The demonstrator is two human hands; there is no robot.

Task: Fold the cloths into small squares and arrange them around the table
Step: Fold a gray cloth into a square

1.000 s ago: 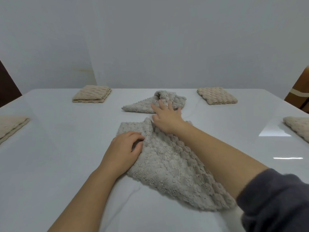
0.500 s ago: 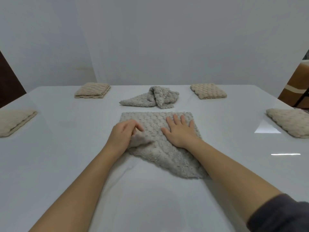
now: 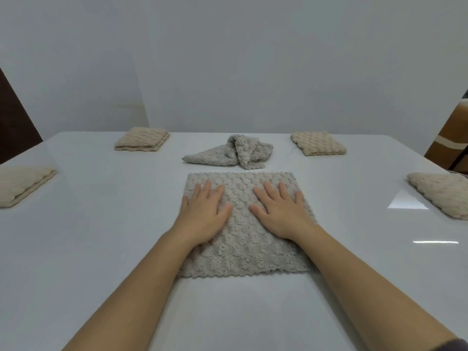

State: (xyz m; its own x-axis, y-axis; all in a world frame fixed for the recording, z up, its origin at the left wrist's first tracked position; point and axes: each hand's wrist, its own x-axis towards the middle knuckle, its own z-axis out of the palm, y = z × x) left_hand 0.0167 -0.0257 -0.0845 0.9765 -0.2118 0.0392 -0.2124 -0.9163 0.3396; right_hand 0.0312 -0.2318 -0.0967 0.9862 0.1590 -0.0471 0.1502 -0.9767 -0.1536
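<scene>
A grey bubble-textured cloth point(image 3: 243, 247) lies spread flat as a square on the white table point(image 3: 101, 244) in front of me. My left hand point(image 3: 205, 214) presses flat on its left half, fingers straight. My right hand point(image 3: 281, 211) presses flat on its right half, fingers spread. Behind it lies a second grey cloth point(image 3: 233, 153), crumpled and unfolded. Folded beige cloths sit around the table: far left point(image 3: 141, 139), far right point(image 3: 317, 143), left edge point(image 3: 20, 186), right edge point(image 3: 443, 195).
A pale wall stands behind the table. A dark panel point(image 3: 15, 122) shows at the left and a brown object point(image 3: 453, 140) at the right edge of view.
The grey cloth went from skewed and bunched to spread flat and square. My left hand let go of its pinch and both hands now lie flat on the cloth.
</scene>
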